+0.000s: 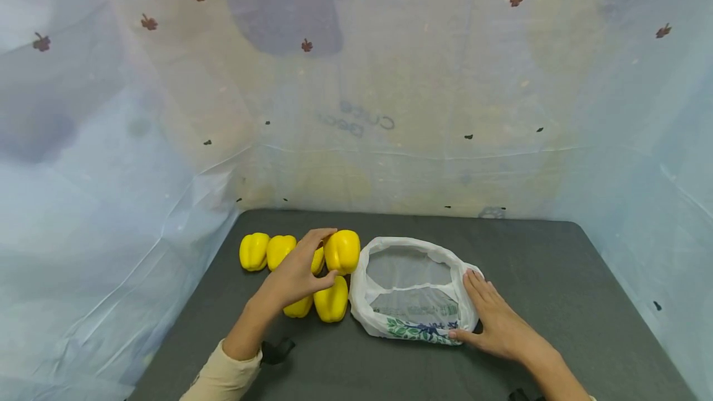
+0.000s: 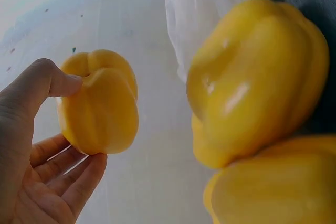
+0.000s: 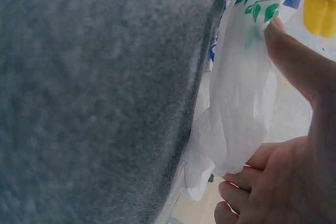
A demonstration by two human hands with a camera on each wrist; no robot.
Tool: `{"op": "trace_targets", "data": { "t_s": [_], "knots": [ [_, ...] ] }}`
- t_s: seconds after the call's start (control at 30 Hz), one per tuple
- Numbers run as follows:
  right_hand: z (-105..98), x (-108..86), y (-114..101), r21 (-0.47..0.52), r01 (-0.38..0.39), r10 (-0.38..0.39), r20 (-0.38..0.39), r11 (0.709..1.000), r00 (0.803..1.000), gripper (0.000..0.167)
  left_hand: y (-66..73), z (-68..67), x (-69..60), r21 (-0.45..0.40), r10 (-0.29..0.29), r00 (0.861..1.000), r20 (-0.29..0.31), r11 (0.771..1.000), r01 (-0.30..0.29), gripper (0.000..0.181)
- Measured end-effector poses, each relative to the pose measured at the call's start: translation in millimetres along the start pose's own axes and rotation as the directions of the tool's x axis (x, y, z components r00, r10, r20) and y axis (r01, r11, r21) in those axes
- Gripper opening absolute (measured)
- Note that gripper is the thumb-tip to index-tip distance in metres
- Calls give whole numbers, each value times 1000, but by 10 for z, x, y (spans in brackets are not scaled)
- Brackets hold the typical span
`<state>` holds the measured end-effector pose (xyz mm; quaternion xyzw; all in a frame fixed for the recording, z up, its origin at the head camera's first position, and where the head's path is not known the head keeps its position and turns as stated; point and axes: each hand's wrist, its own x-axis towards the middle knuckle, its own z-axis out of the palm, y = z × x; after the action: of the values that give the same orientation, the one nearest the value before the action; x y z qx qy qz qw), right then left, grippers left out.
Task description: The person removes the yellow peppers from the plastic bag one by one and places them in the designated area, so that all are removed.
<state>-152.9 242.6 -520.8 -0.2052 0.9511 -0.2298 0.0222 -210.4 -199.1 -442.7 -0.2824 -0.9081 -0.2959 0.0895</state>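
Note:
In the head view my left hand (image 1: 295,274) grips a yellow bell pepper (image 1: 342,252) between thumb and fingers, raised just left of a white plastic bag (image 1: 358,289). The left wrist view shows this pepper (image 2: 102,103) with the thumb on one side and fingertips on the other. The bag stands on the table with its mouth spread wide and green leaf print on its front. My right hand (image 1: 498,320) rests against the bag's right side, fingers extended along the rim and thumb at the front corner. In the right wrist view the thumb (image 3: 294,59) touches the bag.
More yellow bell peppers lie left of the bag: one at the far left (image 1: 254,252), one beside it (image 1: 280,250), and one near the bag's left edge (image 1: 331,300), with others partly hidden by my left hand. The dark table (image 1: 535,265) is bordered by a hanging patterned sheet (image 1: 423,184).

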Motion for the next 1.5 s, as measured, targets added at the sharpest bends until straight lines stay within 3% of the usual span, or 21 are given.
{"op": "trace_targets", "data": {
  "t_s": [0.2,0.6,0.8,1.13,1.5],
  "knots": [
    [-10,-2,-5,3,-9,9,-1,1000,1000,126,-109,-92,-95,15,22,999,-33,1000,-21,83],
    [-11,-2,-11,0,-4,4,-5,1000,1000,125,-382,-316,-304,2,35,999,-20,999,-35,82],
    [-10,-1,-7,2,-5,5,-4,1000,1000,125,-501,-403,-421,34,49,999,-18,998,-49,80],
    [-11,-1,-2,1,-8,8,-2,1000,1000,125,-706,-522,-603,-9,-22,1000,13,1000,22,83],
    [-10,-5,11,18,-5,5,5,1000,1000,124,-843,-613,-772,57,-35,999,-8,998,35,81]
  ]
}}
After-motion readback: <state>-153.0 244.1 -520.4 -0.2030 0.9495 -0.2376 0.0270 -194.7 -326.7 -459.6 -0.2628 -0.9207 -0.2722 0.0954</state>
